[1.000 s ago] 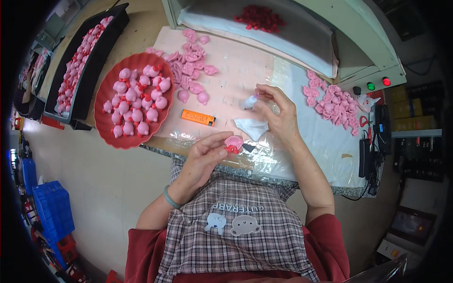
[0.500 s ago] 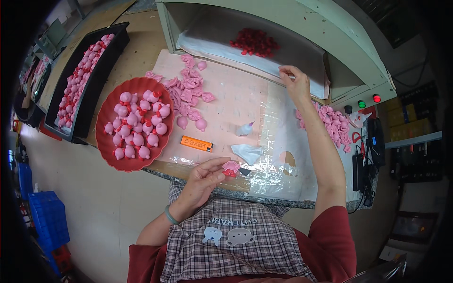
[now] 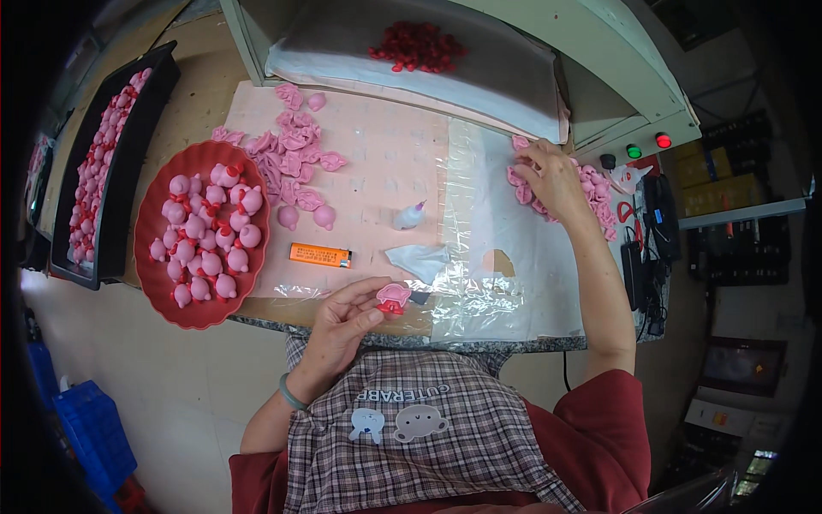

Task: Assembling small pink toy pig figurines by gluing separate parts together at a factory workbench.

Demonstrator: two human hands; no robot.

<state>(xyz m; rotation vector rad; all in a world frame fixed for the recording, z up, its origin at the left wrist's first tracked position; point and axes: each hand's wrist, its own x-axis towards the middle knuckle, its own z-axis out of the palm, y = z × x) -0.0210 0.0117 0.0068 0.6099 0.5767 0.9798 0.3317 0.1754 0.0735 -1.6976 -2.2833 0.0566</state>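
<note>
My left hand (image 3: 347, 327) is near the table's front edge, pinching a small soft figure part (image 3: 393, 298), pink on top and red below. Over at the right, my right hand (image 3: 552, 178) reaches down to a heap of pink pieces (image 3: 592, 190), its fingers curled at the left end of the heap. Whatever lies between those fingertips is too small or hidden to make out. A small white bottle (image 3: 409, 216) with a purple tip, a white cloth (image 3: 418, 261) and an orange lighter (image 3: 320, 255) lie beyond my left hand.
A red scalloped bowl (image 3: 147, 257) of pink and red balls stands left, beside a black tray (image 3: 116, 206) of similar ones. Loose pink pieces (image 3: 291, 146) lie on the mat. Red pieces (image 3: 418, 47) sit inside the cabinet (image 3: 591, 51). Cables and scissors (image 3: 625, 211) are right.
My right hand has come down from in front of the cabinet opening to the pink heap. My left hand keeps its hold on the pink and red part. The whole view has shifted a little.
</note>
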